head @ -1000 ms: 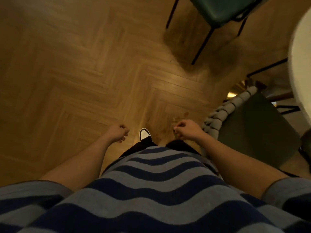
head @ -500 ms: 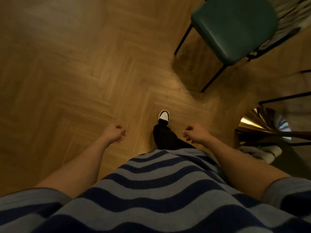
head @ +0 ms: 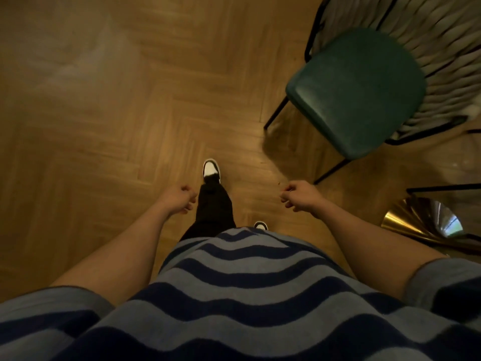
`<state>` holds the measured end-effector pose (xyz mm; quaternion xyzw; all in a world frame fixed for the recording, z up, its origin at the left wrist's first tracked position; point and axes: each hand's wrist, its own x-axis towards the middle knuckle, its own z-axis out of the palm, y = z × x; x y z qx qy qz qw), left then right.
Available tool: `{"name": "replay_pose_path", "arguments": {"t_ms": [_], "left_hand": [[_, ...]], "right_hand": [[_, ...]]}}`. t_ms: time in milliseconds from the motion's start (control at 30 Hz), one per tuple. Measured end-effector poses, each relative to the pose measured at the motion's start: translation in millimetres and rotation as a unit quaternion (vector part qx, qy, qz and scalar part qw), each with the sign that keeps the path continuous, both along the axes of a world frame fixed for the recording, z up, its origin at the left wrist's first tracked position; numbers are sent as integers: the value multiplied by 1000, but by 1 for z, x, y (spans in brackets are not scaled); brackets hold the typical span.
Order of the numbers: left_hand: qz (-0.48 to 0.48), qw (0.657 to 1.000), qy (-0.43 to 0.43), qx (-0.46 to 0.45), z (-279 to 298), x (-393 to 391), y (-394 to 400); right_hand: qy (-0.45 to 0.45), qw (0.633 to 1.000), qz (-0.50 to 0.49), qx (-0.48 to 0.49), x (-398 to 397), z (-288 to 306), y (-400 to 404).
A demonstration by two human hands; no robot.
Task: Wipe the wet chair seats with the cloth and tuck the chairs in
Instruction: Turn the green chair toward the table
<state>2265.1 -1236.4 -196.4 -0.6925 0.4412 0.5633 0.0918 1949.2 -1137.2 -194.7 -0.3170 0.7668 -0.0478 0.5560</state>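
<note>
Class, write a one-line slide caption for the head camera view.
Empty-handed, left hand and right hand loosely curled, a person walks over wooden floor toward a green chair.

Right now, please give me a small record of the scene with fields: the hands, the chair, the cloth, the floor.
left hand: loosely curled, holds nothing
right hand: loosely curled, holds nothing
chair: green seat, black legs, ahead on the right, apart from both hands
cloth: not in view
seat wetness: cannot tell
floor: wooden herringbone
gold object: shiny, at the right edge
</note>
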Motion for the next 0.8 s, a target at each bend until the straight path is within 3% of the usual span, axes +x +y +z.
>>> {"name": "replay_pose_path", "arguments": {"t_ms": [433, 800], "left_hand": [[-182, 983, -11, -25, 1, -72, -306], [-386, 923, -6, -4, -3, -242, -445]], "right_hand": [[3, 987, -162, 1, -17, 0, -220], [9, 947, -322, -8, -108, -10, -304]]}}
